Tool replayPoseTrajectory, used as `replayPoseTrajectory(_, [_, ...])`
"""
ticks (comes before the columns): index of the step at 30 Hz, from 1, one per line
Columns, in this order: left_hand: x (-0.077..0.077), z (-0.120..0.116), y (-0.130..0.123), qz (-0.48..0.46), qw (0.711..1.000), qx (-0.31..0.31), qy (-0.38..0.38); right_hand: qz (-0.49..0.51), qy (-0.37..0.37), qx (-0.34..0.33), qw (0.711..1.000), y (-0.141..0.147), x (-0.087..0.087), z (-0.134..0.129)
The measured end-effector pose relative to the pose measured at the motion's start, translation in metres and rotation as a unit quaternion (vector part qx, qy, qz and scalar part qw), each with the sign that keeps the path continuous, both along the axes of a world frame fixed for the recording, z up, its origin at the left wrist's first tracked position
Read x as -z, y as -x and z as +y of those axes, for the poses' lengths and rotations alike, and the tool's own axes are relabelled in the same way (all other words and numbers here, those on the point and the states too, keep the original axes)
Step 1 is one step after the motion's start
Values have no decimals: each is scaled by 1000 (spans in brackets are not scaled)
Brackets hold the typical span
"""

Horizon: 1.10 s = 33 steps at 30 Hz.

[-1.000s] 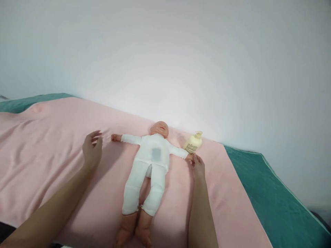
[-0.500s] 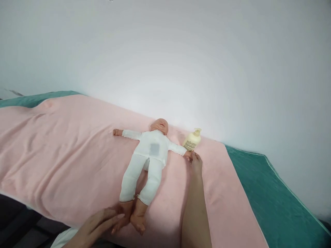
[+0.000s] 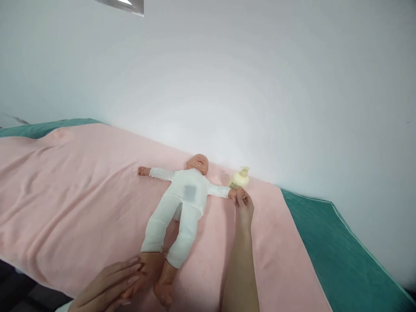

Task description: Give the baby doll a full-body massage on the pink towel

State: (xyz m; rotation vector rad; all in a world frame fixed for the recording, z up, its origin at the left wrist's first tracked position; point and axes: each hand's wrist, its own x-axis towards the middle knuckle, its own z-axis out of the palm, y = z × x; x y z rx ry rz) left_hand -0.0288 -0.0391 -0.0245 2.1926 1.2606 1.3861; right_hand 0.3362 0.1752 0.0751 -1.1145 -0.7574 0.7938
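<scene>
A baby doll (image 3: 187, 186) lies on its back with arms spread, its body, arms and legs in white cloth and its feet bare. My right hand (image 3: 244, 208) pinches the doll's hand on the right side, between thumb and fingers. My left hand (image 3: 108, 281) rests against the doll's foot on the left, fingers stretched out and lying along it; the thumb is out of sight. Just behind the held doll hand stands a pale yellow pump bottle (image 3: 240, 178), its lower part partly covered.
A pink blanket (image 3: 81, 195) with folds on its left lies under the doll. Green cloth (image 3: 328, 234) shows beyond it at the right and far left. Behind rises a plain pale wall (image 3: 208, 78). A shiny object (image 3: 125, 6) enters at the top left.
The view has shifted slightly. My right hand has raised the doll's hand a little, so it covers more of the bottle. My left hand and the doll's feet appear further left.
</scene>
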Motion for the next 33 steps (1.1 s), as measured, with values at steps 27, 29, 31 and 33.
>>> replayPoseTrajectory(27, [-105,145,-50,-269,958,-48,83,-422,-151,-225,865,89,-1,-30])
replayPoseTrajectory(29, [-97,135,-42,-242,969,-39,42,-380,-138,-195,893,84,-3,-28])
replayPoseTrajectory(31, [-89,125,-31,-191,981,-21,0,-325,-109,-146,928,77,-6,-25])
replayPoseTrajectory(33, [-83,114,-18,-119,992,15,-37,-255,-75,-92,960,68,-10,-22])
